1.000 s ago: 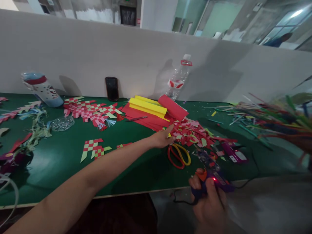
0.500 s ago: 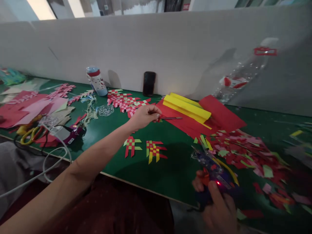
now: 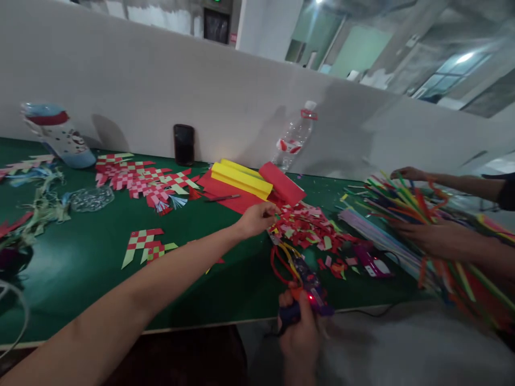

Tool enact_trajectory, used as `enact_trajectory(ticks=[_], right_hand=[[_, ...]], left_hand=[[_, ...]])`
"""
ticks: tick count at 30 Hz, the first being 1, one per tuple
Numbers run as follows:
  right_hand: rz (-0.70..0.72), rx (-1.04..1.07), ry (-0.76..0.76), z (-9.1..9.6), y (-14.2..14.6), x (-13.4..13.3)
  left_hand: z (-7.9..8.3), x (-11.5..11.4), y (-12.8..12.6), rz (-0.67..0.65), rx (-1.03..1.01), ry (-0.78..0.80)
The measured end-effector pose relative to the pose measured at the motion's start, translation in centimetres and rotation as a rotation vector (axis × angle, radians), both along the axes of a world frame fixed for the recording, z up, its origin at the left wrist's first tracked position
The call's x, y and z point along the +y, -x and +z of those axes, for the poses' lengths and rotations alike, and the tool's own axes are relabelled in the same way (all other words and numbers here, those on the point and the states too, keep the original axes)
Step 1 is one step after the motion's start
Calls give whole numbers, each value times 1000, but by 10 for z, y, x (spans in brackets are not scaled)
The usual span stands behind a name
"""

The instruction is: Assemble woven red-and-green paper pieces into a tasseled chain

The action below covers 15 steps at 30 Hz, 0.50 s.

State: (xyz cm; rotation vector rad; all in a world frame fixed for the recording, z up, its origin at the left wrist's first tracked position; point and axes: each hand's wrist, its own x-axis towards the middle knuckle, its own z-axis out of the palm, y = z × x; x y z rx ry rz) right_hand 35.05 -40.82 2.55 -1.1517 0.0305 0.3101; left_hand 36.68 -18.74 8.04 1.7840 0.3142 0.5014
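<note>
My left hand (image 3: pixel 257 219) reaches across the green table (image 3: pixel 88 279) and rests at the near edge of a pile of red and green paper scraps (image 3: pixel 309 225). Its fingers are curled, and whether they pinch a scrap is unclear. My right hand (image 3: pixel 300 335) is at the table's front edge and grips a purple glue gun (image 3: pixel 308 289) with an orange trigger and a lit red light. The gun's nozzle points toward the pile. Scissors with red and yellow handles (image 3: pixel 281 257) lie just beyond the gun.
Folded yellow paper (image 3: pixel 241 179) and red paper (image 3: pixel 281 182) lie behind the pile, with a craft knife (image 3: pixel 221 198) beside them. Woven paper pieces (image 3: pixel 140 179) are at left. A phone (image 3: pixel 184 143), a water bottle (image 3: pixel 295 134) and a flask (image 3: pixel 60 136) stand along the wall. A co-worker's hands (image 3: pixel 434 238) hold coloured straws (image 3: pixel 402 206) at right.
My left hand has gone from the craft knife on the red paper back right to the scrap pile. My right hand still holds the glue gun. The view swung right, showing the co-worker's hands.
</note>
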Motion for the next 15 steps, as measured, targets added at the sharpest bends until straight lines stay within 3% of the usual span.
enact_trajectory(ticks=[4, 8, 12, 15], right_hand=[[47, -32, -22, 3, -1, 0], [55, -81, -40, 4, 0, 1], [73, -96, 8, 2, 1, 1], [96, -117, 103, -3, -3, -4]], left_hand=[[12, -9, -27, -74, 29, -40], [18, -6, -30, -15, 80, -62], [31, 4, -10, -15, 87, -100], [50, 24, 27, -59, 32, -191]])
